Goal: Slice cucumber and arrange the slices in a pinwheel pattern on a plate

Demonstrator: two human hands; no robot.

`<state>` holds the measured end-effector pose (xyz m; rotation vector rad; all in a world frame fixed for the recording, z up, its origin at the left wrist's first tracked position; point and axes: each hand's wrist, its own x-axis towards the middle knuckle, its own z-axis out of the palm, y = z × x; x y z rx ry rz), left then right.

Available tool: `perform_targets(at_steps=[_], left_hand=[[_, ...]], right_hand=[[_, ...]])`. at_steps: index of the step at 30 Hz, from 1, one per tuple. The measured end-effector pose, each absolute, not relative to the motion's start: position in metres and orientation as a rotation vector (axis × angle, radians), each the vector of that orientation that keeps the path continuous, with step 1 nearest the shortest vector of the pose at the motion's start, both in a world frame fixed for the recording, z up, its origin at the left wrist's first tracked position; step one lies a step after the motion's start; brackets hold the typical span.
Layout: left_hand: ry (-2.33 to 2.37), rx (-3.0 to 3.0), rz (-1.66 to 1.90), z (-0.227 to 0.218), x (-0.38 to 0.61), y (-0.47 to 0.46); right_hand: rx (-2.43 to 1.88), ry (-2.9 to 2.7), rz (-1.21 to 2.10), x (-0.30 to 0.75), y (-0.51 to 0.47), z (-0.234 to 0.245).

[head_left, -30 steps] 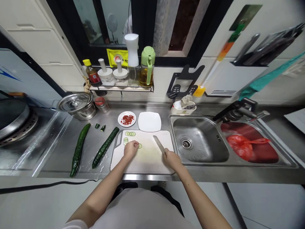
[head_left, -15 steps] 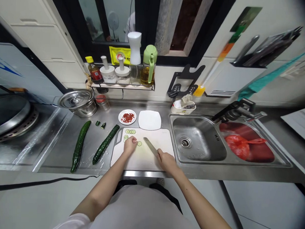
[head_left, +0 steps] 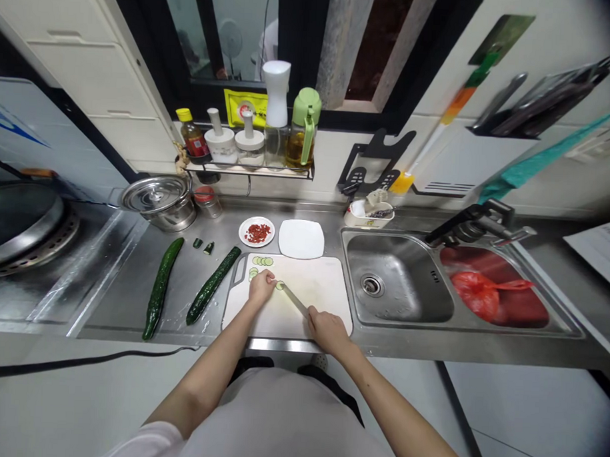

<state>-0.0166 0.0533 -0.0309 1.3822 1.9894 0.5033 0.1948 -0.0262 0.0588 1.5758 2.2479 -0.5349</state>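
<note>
On the white cutting board [head_left: 281,324], my right hand [head_left: 327,328] grips a knife [head_left: 296,300] by its handle. The blade's tip lies over a thin round cucumber slice [head_left: 279,285]. My left hand [head_left: 261,288] is closed, its curled fingertips at the left edge of that slice; exactly how they grip it is too small to see. More cucumber slices [head_left: 262,261] overlap in a row at the board's upper left, and a few are partly hidden behind my left hand. Two whole-looking cucumbers [head_left: 213,285] lie left of the board, near small cut ends [head_left: 208,248].
Behind the board are a plate of chopped red pieces [head_left: 257,233] and a white square plate [head_left: 301,239]. A double sink [head_left: 396,318] borders it on the right, with a red bag [head_left: 475,294] inside. A lidded pot [head_left: 158,200] stands back left, below a condiment shelf [head_left: 251,170].
The knife has moved left and slightly down, so its tip has come onto the cucumber slice. My left hand stays beside the slice. The view has shifted slightly.
</note>
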Motion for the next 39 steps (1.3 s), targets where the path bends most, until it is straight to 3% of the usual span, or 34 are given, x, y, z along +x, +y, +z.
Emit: perform_targets(at_steps=[39], left_hand=[[1.99, 1.361, 0.428, -0.03, -0.018, 0.058]], right_hand=[[1.521, 2.166, -0.651, 0.183, -0.019, 0.062]])
